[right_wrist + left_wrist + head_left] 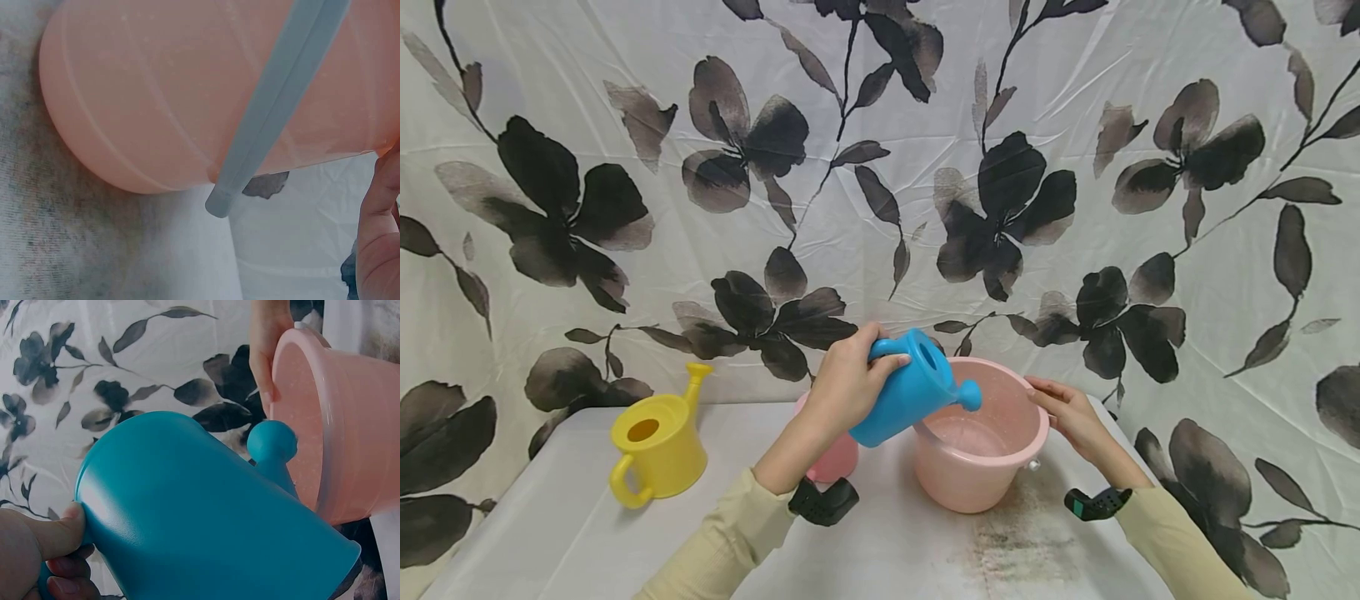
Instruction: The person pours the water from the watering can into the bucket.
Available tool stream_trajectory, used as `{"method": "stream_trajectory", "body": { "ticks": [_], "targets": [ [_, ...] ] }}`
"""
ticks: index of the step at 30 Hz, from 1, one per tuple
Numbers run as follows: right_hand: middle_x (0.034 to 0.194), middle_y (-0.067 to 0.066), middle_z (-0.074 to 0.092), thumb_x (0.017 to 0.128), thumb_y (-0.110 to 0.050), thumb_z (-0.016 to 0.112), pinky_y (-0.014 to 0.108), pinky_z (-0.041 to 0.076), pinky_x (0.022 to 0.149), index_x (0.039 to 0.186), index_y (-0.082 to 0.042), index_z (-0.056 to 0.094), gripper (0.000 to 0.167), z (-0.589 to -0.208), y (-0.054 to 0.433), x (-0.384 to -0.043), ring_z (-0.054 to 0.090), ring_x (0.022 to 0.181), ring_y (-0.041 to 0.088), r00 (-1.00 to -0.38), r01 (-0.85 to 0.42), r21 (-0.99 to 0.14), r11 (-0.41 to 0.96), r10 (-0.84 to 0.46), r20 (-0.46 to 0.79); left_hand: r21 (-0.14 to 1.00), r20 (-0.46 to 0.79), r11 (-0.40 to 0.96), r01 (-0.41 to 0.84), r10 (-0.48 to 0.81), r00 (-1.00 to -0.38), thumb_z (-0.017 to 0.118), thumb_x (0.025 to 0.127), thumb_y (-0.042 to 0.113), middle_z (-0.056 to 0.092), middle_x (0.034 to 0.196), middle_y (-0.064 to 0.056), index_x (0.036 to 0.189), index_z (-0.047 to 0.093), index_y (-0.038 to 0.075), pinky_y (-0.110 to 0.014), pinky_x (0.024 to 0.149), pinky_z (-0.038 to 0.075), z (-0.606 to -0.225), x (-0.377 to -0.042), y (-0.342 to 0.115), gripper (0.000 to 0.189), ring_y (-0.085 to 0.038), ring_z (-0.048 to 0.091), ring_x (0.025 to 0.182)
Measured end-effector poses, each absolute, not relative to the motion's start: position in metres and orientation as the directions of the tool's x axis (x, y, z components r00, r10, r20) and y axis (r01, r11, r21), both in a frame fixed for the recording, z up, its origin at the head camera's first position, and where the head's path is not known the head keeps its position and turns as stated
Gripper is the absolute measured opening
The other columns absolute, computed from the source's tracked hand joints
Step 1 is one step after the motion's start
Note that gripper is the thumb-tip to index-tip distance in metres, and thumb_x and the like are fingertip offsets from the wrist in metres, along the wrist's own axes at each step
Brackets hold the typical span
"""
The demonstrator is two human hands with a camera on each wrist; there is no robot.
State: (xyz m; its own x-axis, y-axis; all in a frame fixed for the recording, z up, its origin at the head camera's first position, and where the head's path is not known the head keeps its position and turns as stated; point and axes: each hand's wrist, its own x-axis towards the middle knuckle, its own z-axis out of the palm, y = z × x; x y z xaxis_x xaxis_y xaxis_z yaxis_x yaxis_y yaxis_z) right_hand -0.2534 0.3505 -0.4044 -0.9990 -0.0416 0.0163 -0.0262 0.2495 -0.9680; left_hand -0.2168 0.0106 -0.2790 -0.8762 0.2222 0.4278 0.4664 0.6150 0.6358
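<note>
My left hand (847, 375) grips the handle of a blue watering can (904, 400), its thumb on top. The can is tilted to the right, with its round spout head (272, 441) over the opening of a pink bucket (967, 487). No water shows coming from the spout. The bucket stands upright on the table. At its right rim, my right hand (1075, 417) holds the edge with its fingers; part of this hand is cut off in the right wrist view. A grey bucket handle (275, 112) hangs down along the bucket's side.
A yellow watering can (662, 450) stands on the white table (880, 550) at the left. Behind my left forearm, a pink object (837, 460) is partly hidden. Dark stains (1018, 542) mark the cloth near the bucket. A flower-patterned curtain (865, 208) hangs behind the table.
</note>
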Motion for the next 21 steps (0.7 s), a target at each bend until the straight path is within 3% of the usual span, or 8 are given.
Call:
{"method": "stream_trajectory", "body": {
  "ticks": [6,14,21],
  "targets": [
    [0.142,0.021,0.046,0.099,-0.031,0.053,0.016,0.051,0.083,0.144,0.006,0.035,0.061,-0.4047,0.3502,-0.2543,0.058,0.095,-0.011,-1.0,-0.001,-0.965,0.262,-0.021,-0.005,0.63,0.433,0.617,0.472,0.225,-0.873,0.066,0.091,0.024,0.065,0.084,-0.011,0.098,0.058,0.008,-0.04,0.071,0.053,-0.2788,-0.2169,0.0101,0.02,-0.024,0.062,0.077],
    [0.131,0.005,0.055,0.099,-0.029,0.054,0.016,0.052,0.082,0.143,0.008,0.035,0.061,-0.4048,0.3499,-0.2534,0.059,0.096,-0.009,-1.0,-0.014,-0.969,0.248,-0.028,0.007,0.625,0.443,0.616,0.48,0.228,-0.867,0.067,0.09,0.024,0.065,0.084,-0.01,0.097,0.057,0.009,-0.039,0.07,0.052,-0.2804,-0.2153,0.0103,0.019,-0.023,0.061,0.076],
    [0.131,0.004,0.055,0.099,-0.029,0.054,0.017,0.052,0.082,0.143,0.007,0.036,0.06,-0.4057,0.3488,-0.2542,0.059,0.097,-0.009,-0.999,-0.022,-0.968,0.251,-0.033,0.014,0.623,0.454,0.609,0.491,0.23,-0.861,0.067,0.09,0.023,0.066,0.085,-0.011,0.096,0.058,0.009,-0.039,0.069,0.051,-0.2814,-0.2148,0.0108,0.018,-0.022,0.062,0.077]
  ]
}}
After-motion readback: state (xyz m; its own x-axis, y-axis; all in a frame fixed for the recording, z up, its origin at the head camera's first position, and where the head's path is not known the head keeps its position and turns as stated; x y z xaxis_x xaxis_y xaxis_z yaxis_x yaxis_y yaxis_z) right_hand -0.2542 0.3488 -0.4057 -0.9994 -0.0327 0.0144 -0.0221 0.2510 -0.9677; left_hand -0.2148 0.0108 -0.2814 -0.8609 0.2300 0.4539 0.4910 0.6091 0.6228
